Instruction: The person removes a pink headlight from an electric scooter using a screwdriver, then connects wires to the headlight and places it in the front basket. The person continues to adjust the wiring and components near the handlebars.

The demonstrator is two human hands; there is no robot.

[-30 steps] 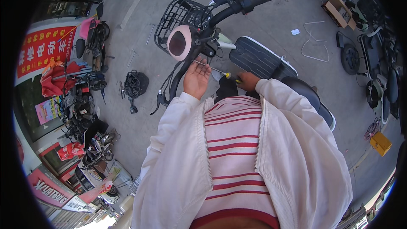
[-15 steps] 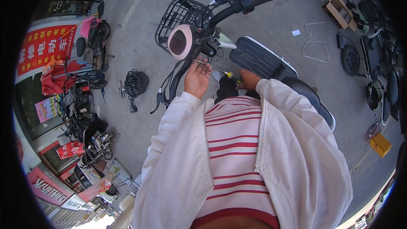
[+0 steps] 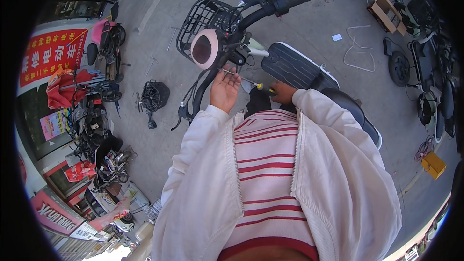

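Note:
An electric scooter's pink-rimmed display [image 3: 204, 49] stands in front of me, with its black handlebar [image 3: 251, 18] turned at an angle. My right hand [image 3: 284, 93] is closed around the yellow-and-black handle of a screwdriver [image 3: 260, 86]. The screwdriver's thin shaft points up and left, to just below the display. Palm up, my left hand [image 3: 225, 91] lies beside the lower handlebar, its fingers slightly curled and the palm in view. The shaft's front end passes across those fingertips; whether they touch it I cannot tell.
Ahead of the display is a black wire basket [image 3: 193, 25]. The scooter's footboard [image 3: 295, 65] and black seat [image 3: 343, 104] extend to the right. A loose black basket [image 3: 155, 95] lies on the ground at left. Parked scooters [image 3: 99, 140], a cardboard box [image 3: 385, 13] and a loose wheel [image 3: 399, 67] stand farther out.
My right hand has shifted slightly on the screwdriver handle, and the handle has turned a little. The left hand is nearly unmoved.

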